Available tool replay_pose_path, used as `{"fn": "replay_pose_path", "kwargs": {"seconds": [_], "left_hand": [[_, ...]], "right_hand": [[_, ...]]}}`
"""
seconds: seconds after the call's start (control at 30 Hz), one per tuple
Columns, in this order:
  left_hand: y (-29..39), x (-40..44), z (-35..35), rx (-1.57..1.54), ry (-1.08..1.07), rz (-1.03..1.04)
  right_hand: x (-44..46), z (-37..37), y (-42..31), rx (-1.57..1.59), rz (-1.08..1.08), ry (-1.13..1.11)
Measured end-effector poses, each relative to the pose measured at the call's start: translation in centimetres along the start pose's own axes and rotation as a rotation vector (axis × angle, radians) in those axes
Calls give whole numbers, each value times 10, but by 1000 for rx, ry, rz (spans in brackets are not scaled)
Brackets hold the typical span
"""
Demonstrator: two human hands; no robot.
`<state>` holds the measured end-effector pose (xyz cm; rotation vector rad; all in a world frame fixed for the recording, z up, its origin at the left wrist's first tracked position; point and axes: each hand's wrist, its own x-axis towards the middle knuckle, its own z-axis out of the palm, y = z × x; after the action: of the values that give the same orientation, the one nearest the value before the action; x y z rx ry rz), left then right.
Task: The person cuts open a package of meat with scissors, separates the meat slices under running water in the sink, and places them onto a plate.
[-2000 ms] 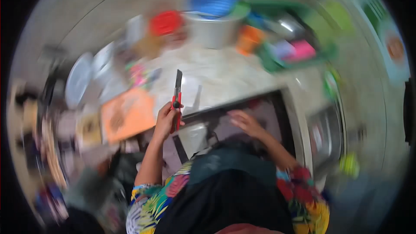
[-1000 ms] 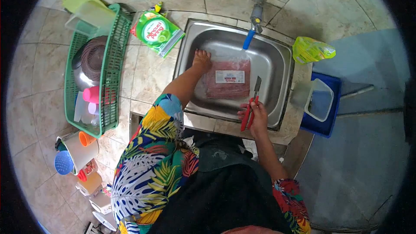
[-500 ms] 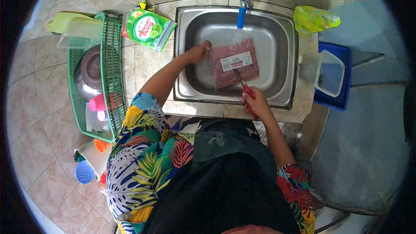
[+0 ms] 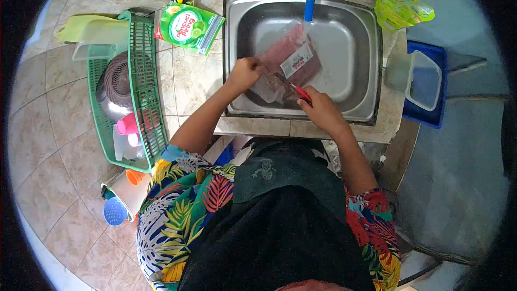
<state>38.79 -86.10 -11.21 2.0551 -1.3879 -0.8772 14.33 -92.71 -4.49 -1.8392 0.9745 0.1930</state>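
Observation:
A clear plastic pack of flat reddish meat with a white label lies tilted in the steel sink. My left hand is closed on the pack's clear plastic edge, at the sink's left side. In my right hand, closed round its handle, is a red cutter. Its blade points up and left against the loose plastic, below the label. Whether the blade has gone through the plastic, I cannot tell.
A blue-tipped tap hangs over the sink. Green soap packet and green dish basket stand left. A yellow-green pouch, a clear container and a blue tray are right.
The view has swung from the worktop to the sink. My left hand has taken hold of the pack's edge, and the pack has turned. The cutter has moved left, onto the plastic.

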Motion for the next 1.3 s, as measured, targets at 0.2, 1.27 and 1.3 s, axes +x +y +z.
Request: {"fn": "replay_pose_path", "kwargs": {"seconds": [0.2, 1.27, 1.3], "left_hand": [[10, -30, -40, -23, -28, -173], [29, -97, -63, -838, -6, -310], [10, -105, -60, -849, -69, -322]], "right_hand": [[0, -4, -2, 27, -63, -93], [176, 75, 57, 638, 21, -60], [177, 78, 55, 636, 16, -71]]}}
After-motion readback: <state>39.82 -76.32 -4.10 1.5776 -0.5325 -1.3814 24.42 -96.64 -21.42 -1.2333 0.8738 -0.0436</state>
